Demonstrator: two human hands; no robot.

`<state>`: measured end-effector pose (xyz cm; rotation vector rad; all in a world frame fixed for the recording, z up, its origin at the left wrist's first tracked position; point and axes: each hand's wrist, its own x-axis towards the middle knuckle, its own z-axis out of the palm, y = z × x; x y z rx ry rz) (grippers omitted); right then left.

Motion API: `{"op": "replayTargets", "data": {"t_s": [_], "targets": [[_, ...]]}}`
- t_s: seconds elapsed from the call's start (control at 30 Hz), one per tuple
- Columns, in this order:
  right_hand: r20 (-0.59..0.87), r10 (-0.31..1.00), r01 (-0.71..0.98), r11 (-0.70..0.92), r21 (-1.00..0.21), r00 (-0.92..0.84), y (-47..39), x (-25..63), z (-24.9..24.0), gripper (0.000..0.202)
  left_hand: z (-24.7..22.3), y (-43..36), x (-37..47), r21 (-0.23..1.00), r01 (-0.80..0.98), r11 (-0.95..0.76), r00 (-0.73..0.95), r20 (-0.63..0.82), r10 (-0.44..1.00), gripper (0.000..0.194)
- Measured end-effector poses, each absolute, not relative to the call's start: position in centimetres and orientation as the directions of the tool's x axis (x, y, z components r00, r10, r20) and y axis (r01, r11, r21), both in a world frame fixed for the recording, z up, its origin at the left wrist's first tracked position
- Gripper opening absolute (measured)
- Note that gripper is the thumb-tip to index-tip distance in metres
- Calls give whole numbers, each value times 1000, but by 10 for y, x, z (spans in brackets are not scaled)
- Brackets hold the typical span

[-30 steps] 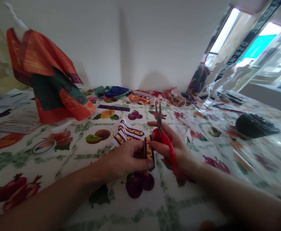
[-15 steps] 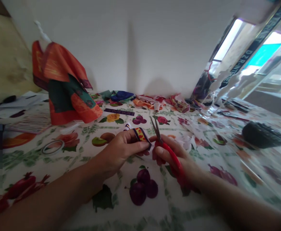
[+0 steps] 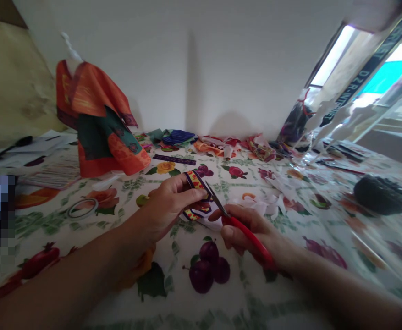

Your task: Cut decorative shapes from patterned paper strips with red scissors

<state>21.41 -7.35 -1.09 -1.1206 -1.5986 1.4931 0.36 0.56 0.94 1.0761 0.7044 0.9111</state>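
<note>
Between thumb and fingers of my left hand (image 3: 173,201) is a patterned ribbon (image 3: 195,179), yellow and red with dark purple edges. Part of it hangs curled below the fingers. My right hand (image 3: 249,231) grips red-handled scissors (image 3: 247,238). Their blades point up and left, with the tips right beside the ribbon's edge near my left thumb. Whether the blades touch the ribbon I cannot tell. Some of the ribbon is hidden behind my left fingers.
A small orange and green garment (image 3: 101,123) stands on a white form at the back left. Fabric scraps (image 3: 217,144) lie along the wall. A ring-shaped roll (image 3: 82,208) sits left, a dark bundle (image 3: 382,195) right, white scraps (image 3: 272,201) beyond my right hand. The tablecloth (image 3: 118,302) has fruit prints.
The scissors have tilted further left, bringing their tips to the ribbon. The ribbon has turned in my left hand, and a lower loop now shows. The whole view has shifted slightly.
</note>
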Motion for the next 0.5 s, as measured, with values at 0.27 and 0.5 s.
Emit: {"op": "replayTargets", "data": {"t_s": [0.27, 0.5], "targets": [[-90, 914, 154, -31, -988, -396, -73, 216, -16, 44, 10, 9, 2, 938, -272, 213, 478, -60, 876, 16], [-90, 906, 163, -23, -986, -414, -71, 217, -16, 44, 11, 8, 2, 936, -278, 216, 482, -59, 874, 13]]}}
